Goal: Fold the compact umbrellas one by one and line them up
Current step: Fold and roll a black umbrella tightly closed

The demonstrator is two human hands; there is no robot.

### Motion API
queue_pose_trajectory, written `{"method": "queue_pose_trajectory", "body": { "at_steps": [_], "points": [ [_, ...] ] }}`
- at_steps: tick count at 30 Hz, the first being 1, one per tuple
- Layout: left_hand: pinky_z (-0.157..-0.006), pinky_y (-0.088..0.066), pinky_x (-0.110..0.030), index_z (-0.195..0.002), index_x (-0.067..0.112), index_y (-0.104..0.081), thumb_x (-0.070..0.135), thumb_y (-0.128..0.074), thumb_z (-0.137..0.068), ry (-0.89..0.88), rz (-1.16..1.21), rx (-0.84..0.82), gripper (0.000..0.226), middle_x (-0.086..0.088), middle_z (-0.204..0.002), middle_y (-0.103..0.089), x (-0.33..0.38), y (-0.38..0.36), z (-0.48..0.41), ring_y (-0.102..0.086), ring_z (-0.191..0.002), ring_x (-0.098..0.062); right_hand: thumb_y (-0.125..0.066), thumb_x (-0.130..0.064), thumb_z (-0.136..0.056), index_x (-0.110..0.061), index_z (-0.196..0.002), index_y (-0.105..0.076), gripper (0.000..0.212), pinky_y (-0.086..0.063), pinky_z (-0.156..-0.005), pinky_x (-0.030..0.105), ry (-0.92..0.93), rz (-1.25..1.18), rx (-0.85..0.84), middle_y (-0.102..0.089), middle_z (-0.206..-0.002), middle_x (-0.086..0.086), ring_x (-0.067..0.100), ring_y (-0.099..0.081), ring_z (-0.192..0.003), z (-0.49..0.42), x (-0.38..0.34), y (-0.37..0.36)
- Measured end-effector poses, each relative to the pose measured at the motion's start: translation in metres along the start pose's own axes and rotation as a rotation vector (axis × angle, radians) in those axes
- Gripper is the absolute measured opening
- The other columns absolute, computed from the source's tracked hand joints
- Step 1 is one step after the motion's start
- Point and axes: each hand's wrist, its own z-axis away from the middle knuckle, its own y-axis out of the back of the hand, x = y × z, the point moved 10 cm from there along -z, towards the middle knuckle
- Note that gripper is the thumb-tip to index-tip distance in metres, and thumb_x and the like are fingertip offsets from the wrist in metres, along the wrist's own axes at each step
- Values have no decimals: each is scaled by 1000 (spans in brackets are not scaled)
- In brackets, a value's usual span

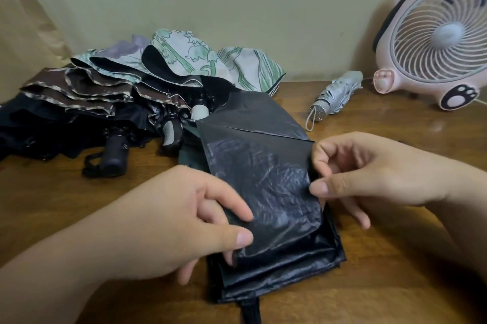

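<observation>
A black compact umbrella [266,181] lies lengthwise on the wooden table [52,192] in front of me, its shiny canopy loose in flat panels. My left hand [184,221] grips the canopy's left edge, thumb and forefinger on top and other fingers beneath. My right hand [363,173] pinches the right edge of the same panel. A folded grey umbrella [334,95] with a wrist loop lies at the back right. A pile of unfolded umbrellas sits at the back left: a floral one [192,57], a brown one [87,91] and a black one [113,152].
A pink desk fan [434,41] with paw prints stands at the back right against the wall. A brown paper bag [23,33] leans at the far left. The umbrella's strap [250,310] hangs toward the table's near edge.
</observation>
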Motion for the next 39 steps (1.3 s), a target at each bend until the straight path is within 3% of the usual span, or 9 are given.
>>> {"method": "queue_pose_trajectory", "body": {
  "at_steps": [3,5,7,9,12,15,22,27,39],
  "points": [
    [-65,-54,-24,-96,46,-71,67,-59,-75,-29,-90,75,32,8,-67,-75,7,0,2,-53,-43,-10,-76,-25,-78,2,-83,-42,43,-34,-37,19,-5,12,91,-67,-58,5,21,-49,-34,-4,1,5],
    [-52,-45,-28,-85,38,-74,69,-58,-73,-155,-159,375,36,5,-51,-61,13,21,5,-45,-42,-8,-77,-20,-78,0,-85,-41,42,-34,-36,19,-6,19,100,-66,-55,4,20,-48,-33,-6,3,5],
    [-50,-42,-25,-76,31,-73,58,-67,-83,-336,-234,696,29,0,-52,-53,29,44,18,-47,-47,-7,-78,-14,-78,-2,-84,-41,39,-34,-36,19,0,18,92,-64,-52,3,19,-49,-32,-6,4,4],
    [-69,-46,-25,-88,31,-73,48,-70,-92,-523,-454,856,18,10,-74,-58,58,55,24,-56,-73,-7,-80,-14,-76,-4,-82,-43,39,-35,-36,19,10,30,70,-65,-54,5,19,-50,-33,-5,4,2],
    [-116,-33,-34,-135,35,-60,71,-43,-89,-467,-721,581,61,14,-141,-52,81,48,-18,-41,-136,-9,-83,-20,-74,-9,-78,-46,39,-35,-37,20,8,75,-3,-63,-56,9,20,-52,-35,-5,6,-4],
    [-129,-6,-42,-160,38,-26,86,-14,-87,-159,-954,291,88,10,-171,-13,58,32,-60,-5,-157,-11,-86,-17,-77,-13,-76,-48,38,-38,-40,23,6,122,-77,-60,-63,32,23,-57,-42,-2,7,-7],
    [-128,10,-39,-153,58,13,87,10,-75,-126,-971,244,84,26,-165,20,18,-8,-52,24,-153,-4,-82,-13,-81,5,-80,-54,33,-50,-49,30,94,103,4,-74,-71,10,32,-64,-54,3,-2,15],
    [-125,17,-39,-136,83,-8,82,-6,-88,-245,-783,171,49,42,-158,20,9,-17,-44,31,-147,6,-78,-2,-86,0,-80,-61,17,-51,-52,28,50,226,114,-74,-70,8,23,-68,-54,7,6,36],
    [-126,14,-43,-138,76,-24,97,-9,-79,-290,-804,70,64,39,-160,22,18,-35,-33,34,-146,3,-77,-8,-86,-7,-77,-64,16,-48,-60,42,-26,204,242,-72,-64,9,25,-68,-56,5,11,41]
  ]
}}
